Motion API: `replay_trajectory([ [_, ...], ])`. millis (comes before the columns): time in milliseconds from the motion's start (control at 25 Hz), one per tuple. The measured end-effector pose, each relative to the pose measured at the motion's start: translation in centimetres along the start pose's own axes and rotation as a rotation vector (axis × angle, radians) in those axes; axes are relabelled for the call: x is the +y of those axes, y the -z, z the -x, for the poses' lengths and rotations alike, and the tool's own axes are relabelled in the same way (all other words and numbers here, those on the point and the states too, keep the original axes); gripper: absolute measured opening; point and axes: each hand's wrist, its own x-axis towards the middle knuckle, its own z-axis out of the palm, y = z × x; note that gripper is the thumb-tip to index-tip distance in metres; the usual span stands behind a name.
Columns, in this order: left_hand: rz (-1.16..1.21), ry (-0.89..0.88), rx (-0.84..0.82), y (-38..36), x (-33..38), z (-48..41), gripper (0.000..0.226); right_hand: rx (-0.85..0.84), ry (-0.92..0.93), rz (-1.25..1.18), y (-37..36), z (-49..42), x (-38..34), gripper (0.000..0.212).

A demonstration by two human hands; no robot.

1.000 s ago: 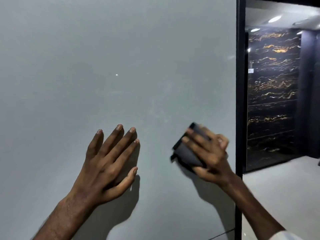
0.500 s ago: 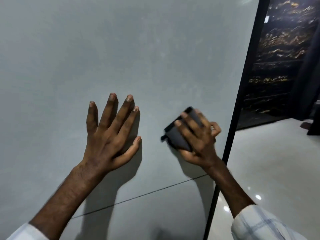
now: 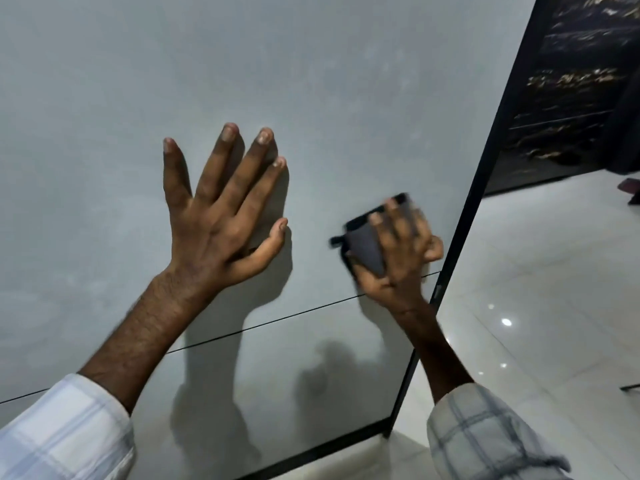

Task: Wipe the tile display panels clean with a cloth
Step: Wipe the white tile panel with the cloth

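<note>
A large grey tile panel (image 3: 311, 81) fills most of the view, with a thin dark joint running across its lower part. My left hand (image 3: 221, 216) lies flat on the panel with fingers spread and straight. My right hand (image 3: 398, 258) presses a folded dark grey cloth (image 3: 363, 247) against the panel near its right edge, just above the joint. Its fingers lie over the cloth and the thumb curls under it. The right hand and cloth look blurred.
A black frame (image 3: 485, 174) borders the panel on the right and along the bottom. Beyond it lies a glossy white tiled floor (image 3: 536, 306) and a dark marble-patterned display wall (image 3: 571, 81) at the far right. A small dark object (image 3: 628, 185) rests on the floor.
The view has tilted down, bringing the joint and bottom frame into sight. My right hand has slid the cloth down the panel towards the joint. My left hand stays flat on the panel.
</note>
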Motion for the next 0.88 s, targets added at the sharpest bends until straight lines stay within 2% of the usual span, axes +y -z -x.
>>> replay_trajectory([
  [80,-0.023,-0.002,-0.004,-0.2,0.1,0.2,0.068,0.116,-0.321,-0.049,0.9,-1.7,1.6,0.068],
  [160,-0.031,-0.005,-0.01,-0.2,-0.1,0.1,0.068,0.269,-0.531,-0.057,1.6,-5.2,2.3,0.068],
  [280,-0.035,0.002,-0.014,-0.2,0.0,0.1,0.067,0.287,-0.578,-0.034,0.8,-6.8,-0.4,0.064],
  [440,-0.006,-0.007,-0.003,0.0,0.1,0.0,0.06,0.008,-0.416,0.013,-1.5,2.1,-4.9,0.065],
  [480,0.038,0.005,0.009,0.2,0.3,-0.3,0.054,-0.008,-0.453,0.011,-2.0,4.6,-4.2,0.065],
  [520,0.088,0.017,0.025,0.4,0.6,-1.0,0.049,0.051,-0.611,-0.037,-2.3,5.9,-3.1,0.064],
  [600,0.152,0.006,0.066,0.6,1.4,-3.3,0.049,0.283,-1.081,-0.135,-2.6,6.0,-0.7,0.063],
  [640,0.163,-0.018,0.087,0.5,1.7,-4.7,0.051,0.339,-1.216,-0.126,-2.7,5.3,-0.1,0.063],
  [680,0.166,-0.044,0.104,0.3,1.9,-6.2,0.053,0.353,-1.258,-0.093,-2.7,4.4,-0.1,0.063],
  [800,0.117,-0.09,0.123,-0.5,2.1,-8.4,0.058,0.3,-1.036,-0.091,-2.9,2.9,-2.0,0.064],
  [880,0.064,-0.113,0.104,-0.9,2.1,-8.3,0.058,0.245,-0.968,-0.111,-3.0,4.5,-2.3,0.065],
])
